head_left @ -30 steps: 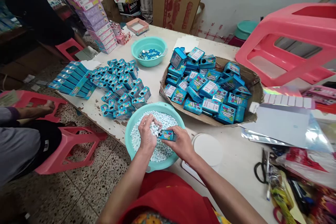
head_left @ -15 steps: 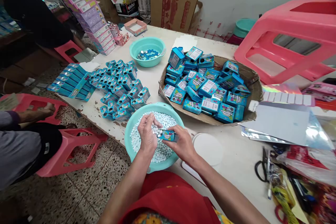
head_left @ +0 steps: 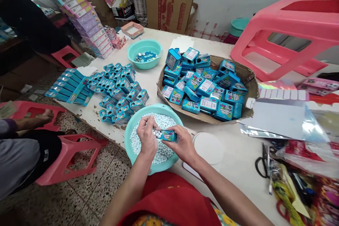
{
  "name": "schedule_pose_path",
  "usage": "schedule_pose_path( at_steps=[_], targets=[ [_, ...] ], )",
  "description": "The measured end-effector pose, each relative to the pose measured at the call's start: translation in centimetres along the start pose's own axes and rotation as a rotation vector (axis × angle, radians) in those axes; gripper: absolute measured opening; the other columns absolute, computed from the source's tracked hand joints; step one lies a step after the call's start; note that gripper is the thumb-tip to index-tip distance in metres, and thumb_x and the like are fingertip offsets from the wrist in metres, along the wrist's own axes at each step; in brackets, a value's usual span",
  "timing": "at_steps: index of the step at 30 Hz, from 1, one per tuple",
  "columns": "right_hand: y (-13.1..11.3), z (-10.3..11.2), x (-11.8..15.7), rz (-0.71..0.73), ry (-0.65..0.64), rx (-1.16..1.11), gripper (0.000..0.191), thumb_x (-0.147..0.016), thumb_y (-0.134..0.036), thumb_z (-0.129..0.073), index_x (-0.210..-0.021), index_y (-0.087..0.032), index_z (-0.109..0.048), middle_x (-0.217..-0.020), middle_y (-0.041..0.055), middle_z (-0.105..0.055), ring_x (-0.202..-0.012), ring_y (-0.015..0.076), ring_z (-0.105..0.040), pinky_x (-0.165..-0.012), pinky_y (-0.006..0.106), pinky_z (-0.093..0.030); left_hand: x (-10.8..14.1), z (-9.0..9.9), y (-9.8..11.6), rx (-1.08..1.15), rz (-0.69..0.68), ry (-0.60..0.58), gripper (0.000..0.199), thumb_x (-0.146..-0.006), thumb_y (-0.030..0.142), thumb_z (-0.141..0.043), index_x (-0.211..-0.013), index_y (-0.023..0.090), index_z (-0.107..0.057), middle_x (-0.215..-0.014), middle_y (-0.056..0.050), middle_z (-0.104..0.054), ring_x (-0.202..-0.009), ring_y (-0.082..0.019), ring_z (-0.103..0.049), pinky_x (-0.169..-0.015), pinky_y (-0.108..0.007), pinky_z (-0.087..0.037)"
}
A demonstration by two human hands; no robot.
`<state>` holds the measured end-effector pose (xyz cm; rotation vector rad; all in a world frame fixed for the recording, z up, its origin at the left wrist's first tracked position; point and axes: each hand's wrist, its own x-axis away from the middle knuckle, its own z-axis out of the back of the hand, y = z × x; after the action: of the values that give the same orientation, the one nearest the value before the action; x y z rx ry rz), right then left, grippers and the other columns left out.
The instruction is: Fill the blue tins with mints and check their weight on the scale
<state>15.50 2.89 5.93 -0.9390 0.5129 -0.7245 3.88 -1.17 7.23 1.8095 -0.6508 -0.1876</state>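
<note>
Over a teal basin (head_left: 129,155) of small white candies (head_left: 162,153), my right hand (head_left: 184,144) grips a small blue box (head_left: 168,135) lying on its side. My left hand (head_left: 147,136) is curled around some white candies (head_left: 157,133) at the box's left end. Many similar blue boxes (head_left: 210,86) fill a cut-down cardboard carton (head_left: 255,93) behind and to the right. Upright blue boxes with round holes (head_left: 123,93) stand in a cluster on the table's left part, beside a row of flat-lying blue boxes (head_left: 70,86).
A second teal basin (head_left: 145,64) holds blue and silver discs. A round white scale (head_left: 208,147) sits right of my hands. Scissors (head_left: 262,164), sheets (head_left: 275,120) and a pink stool (head_left: 265,24) are at right. Seated people are at left; a stack of boxes (head_left: 88,24) stands behind.
The view has shifted slightly. Both hands stay over the basin, with the blue box still in my right hand and candies at its left end.
</note>
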Motion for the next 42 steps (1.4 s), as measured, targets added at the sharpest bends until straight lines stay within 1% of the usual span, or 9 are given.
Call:
schedule_pose_path(
  at_steps=[8,14,22,26,30,32,34,38,42],
  targets=[
    [0.5,-0.8,0.0,-0.024,0.022,-0.067,0.031,-0.065,-0.023,-0.076,-0.092,-0.023,-0.061,-0.087,0.0016,-0.063,-0.086,0.0218,-0.058,-0.076,0.034,-0.044,-0.4,0.0,0.2,-0.030,0.007,-0.005,0.028,-0.076,0.038,-0.065,-0.070,0.016,-0.050,-0.058,0.005,-0.045,-0.050,-0.007,-0.044,-0.050,-0.019,-0.039],
    [1.7,-1.6,0.2,-0.043,-0.001,-0.200,0.031,-0.065,-0.024,-0.075,-0.092,-0.022,-0.061,-0.088,0.0010,-0.062,-0.085,0.0202,-0.058,-0.077,0.032,-0.046,-0.6,0.2,0.6,0.033,0.121,-0.041,0.031,-0.075,0.040,-0.067,-0.070,0.016,-0.048,-0.051,0.007,-0.035,-0.039,-0.003,-0.031,-0.036,-0.016,-0.022],
    [2.5,-2.1,-0.3,-0.016,0.017,-0.244,0.029,-0.067,-0.027,-0.075,-0.093,-0.022,-0.062,-0.088,0.0020,-0.062,-0.085,0.0207,-0.058,-0.078,0.033,-0.046,-0.6,-0.4,0.2,-0.028,0.181,-0.113,0.032,-0.071,0.039,-0.071,-0.069,0.016,-0.049,-0.046,0.009,-0.029,-0.037,-0.002,-0.025,-0.035,-0.014,-0.018],
    [3.1,-0.9,-0.1,-0.107,0.017,-0.363,0.033,-0.065,-0.032,-0.076,-0.093,-0.021,-0.062,-0.090,0.0021,-0.063,-0.086,0.0206,-0.059,-0.078,0.033,-0.047,-1.1,0.1,1.0,-0.035,0.122,-0.127,0.028,-0.075,0.040,-0.067,-0.075,0.017,-0.051,-0.047,0.009,-0.028,-0.038,-0.004,-0.025,-0.036,-0.016,-0.018],
    [3.5,2.7,2.1,-0.194,0.009,-0.487,0.038,-0.065,-0.036,-0.076,-0.096,-0.022,-0.061,-0.092,0.0023,-0.064,-0.083,0.0208,-0.061,-0.074,0.033,-0.050,-3.7,3.5,-1.0,-0.488,-0.047,-0.124,0.026,-0.080,0.045,-0.058,-0.077,0.019,-0.055,-0.052,0.004,-0.041,-0.045,-0.009,-0.038,-0.044,-0.019,-0.031],
    [4.0,4.6,3.8,-0.210,0.057,-0.481,0.038,-0.065,-0.036,-0.076,-0.098,-0.023,-0.060,-0.096,0.0037,-0.063,-0.086,0.0219,-0.061,-0.076,0.034,-0.050,-4.9,5.3,-3.7,-0.925,-0.092,-0.243,0.023,-0.076,0.042,-0.061,-0.080,0.020,-0.061,-0.071,-0.004,-0.057,-0.068,-0.017,-0.053,-0.061,-0.026,-0.042],
    [5.0,6.3,5.7,-0.248,0.145,-0.434,0.038,-0.067,-0.036,-0.075,-0.099,-0.023,-0.059,-0.099,0.0054,-0.062,-0.089,0.0230,-0.060,-0.078,0.036,-0.051,-5.1,6.2,-6.8,-1.295,-0.140,-0.347,0.027,-0.076,0.042,-0.062,-0.094,0.022,-0.065,-0.102,-0.009,-0.061,-0.097,-0.027,-0.053,-0.081,-0.038,-0.041],
    [9.4,7.8,9.4,-0.382,0.422,-0.263,0.037,-0.070,-0.038,-0.072,-0.100,-0.022,-0.057,-0.094,0.0052,-0.061,-0.084,0.0217,-0.060,-0.073,0.035,-0.051,-3.3,4.8,-11.2,-1.614,-0.193,-0.397,0.047,-0.083,0.053,-0.049,-0.119,0.024,-0.057,-0.123,-0.013,-0.050,-0.112,-0.033,-0.043,-0.089,-0.046,-0.036],
    [13.5,7.7,11.9,-0.430,0.551,-0.087,0.038,-0.073,-0.043,-0.068,-0.100,-0.020,-0.053,-0.093,0.0055,-0.059,-0.083,0.0226,-0.059,-0.074,0.039,-0.051,-1.2,3.6,-11.5,-1.650,-0.200,-0.532,0.051,-0.081,0.057,-0.048,-0.118,0.023,-0.055,-0.115,-0.012,-0.051,-0.105,-0.031,-0.046,-0.082,-0.040,-0.039]
  ],
)
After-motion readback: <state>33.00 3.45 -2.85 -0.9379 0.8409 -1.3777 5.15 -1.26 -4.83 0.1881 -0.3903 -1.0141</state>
